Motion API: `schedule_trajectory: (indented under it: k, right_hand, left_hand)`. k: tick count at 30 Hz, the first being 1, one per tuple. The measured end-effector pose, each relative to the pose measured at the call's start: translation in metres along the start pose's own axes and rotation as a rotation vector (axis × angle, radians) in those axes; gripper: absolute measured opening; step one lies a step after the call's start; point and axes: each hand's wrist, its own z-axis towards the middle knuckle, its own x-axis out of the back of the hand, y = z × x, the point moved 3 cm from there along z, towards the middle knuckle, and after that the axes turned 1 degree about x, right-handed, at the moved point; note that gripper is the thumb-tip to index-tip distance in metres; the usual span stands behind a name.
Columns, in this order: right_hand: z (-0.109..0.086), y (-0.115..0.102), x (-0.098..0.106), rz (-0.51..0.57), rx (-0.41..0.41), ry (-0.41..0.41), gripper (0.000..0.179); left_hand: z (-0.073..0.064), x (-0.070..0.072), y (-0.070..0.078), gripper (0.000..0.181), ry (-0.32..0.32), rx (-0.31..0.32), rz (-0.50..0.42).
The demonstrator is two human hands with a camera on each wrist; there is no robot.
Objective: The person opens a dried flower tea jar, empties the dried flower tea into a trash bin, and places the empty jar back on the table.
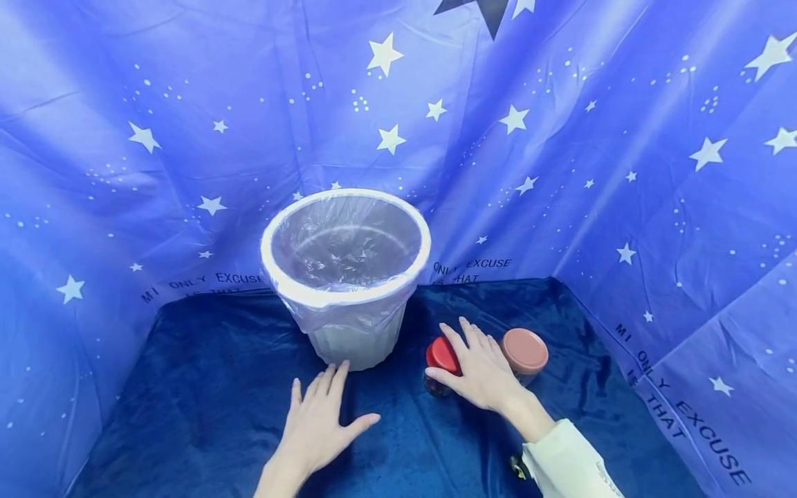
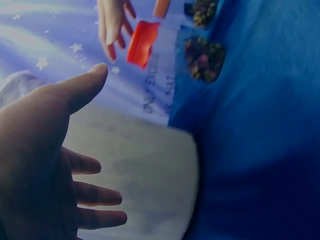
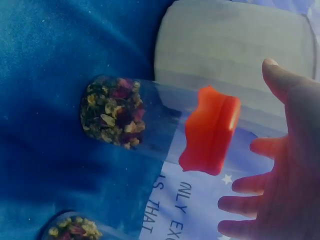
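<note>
A clear jar with a red lid stands on the dark blue cloth; dried flowers and petals fill its lower part. My right hand hovers above it with fingers extended, and the right wrist view shows a gap between the fingertips and the lid. Just right of that hand is a second jar with a salmon-coloured lid, also holding dried flowers. My left hand is spread, palm down, in front of the pale waste bin. Nothing is in either hand.
Clear plastic lines the bin, folded out over its white rim. Blue fabric with white stars hangs behind and at both sides. Dark blue velvety cloth covers the surface. A small dark item lies beside the right sleeve.
</note>
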Motion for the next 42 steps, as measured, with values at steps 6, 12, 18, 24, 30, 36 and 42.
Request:
schedule_trajectory:
  k: [6, 12, 18, 24, 30, 36, 42]
  right_hand:
    - [0.004, -0.003, -0.006, 0.018, 0.000, -0.040, 0.083]
    - [0.011, -0.004, -0.011, 0.004, 0.005, 0.020, 0.071]
    - [0.014, -0.002, -0.020, -0.043, 0.032, 0.040, 0.060]
    - [0.016, -0.002, -0.026, -0.051, 0.027, 0.039, 0.056]
    - [0.018, -0.007, -0.032, -0.039, 0.005, 0.043, 0.056]
    - [0.013, -0.014, -0.038, -0.026, -0.003, 0.083, 0.055]
    - [0.009, -0.029, -0.039, 0.058, 0.018, 0.080, 0.054]
  left_hand:
    - [0.006, -0.019, 0.014, 0.097, -0.068, -0.022, -0.107]
    - [0.012, -0.036, 0.023, 0.095, -0.155, -0.067, -0.282]
    - [0.018, -0.054, 0.027, 0.089, -0.145, -0.081, -0.349]
    - [0.027, -0.074, 0.031, 0.082, -0.151, -0.071, -0.502]
    - [0.033, -0.083, 0.034, 0.073, -0.125, -0.101, -0.547]
    - [0.037, -0.090, 0.037, 0.075, -0.137, -0.132, -0.536]
    - [0.038, -0.095, 0.036, 0.078, -0.112, -0.150, -0.521]
